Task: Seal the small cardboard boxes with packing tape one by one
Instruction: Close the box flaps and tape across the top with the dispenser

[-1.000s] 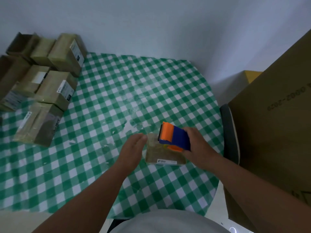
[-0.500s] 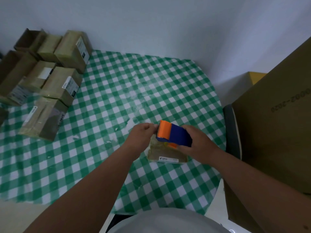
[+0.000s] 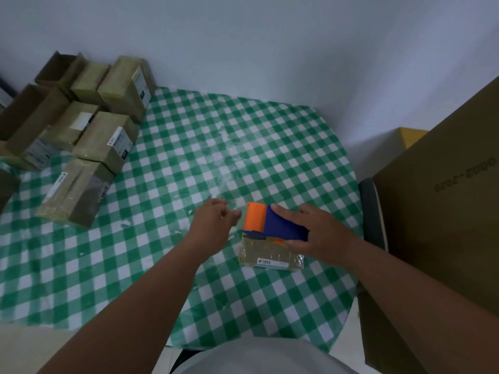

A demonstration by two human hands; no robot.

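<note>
While our right hand (image 3: 321, 236) wraps its fingers and thumb around the blue and orange tape dispenser (image 3: 270, 224), we hold that tool over the far end of the small cardboard box (image 3: 270, 256), which lies flat on the table (image 3: 189, 157) near its right edge, a little in from the near edge. We cannot tell whether the dispenser touches the box top. The box is glossy with tape and shows a white label along its near side. Our left hand (image 3: 213, 225) hovers just left of the dispenser's orange end, its fingers loosely curled with thumb and fingertips close together; whether they pinch a clear strip of tape we cannot tell. The table wears a green and white checked cloth. At its far left corner a cluster of stacked boxes (image 3: 102, 136) sits, several with white labels, two at the very back standing open. Beside the table's right edge stands a large brown carton (image 3: 442, 211), a dark chair edge (image 3: 370, 211) between them.
</note>
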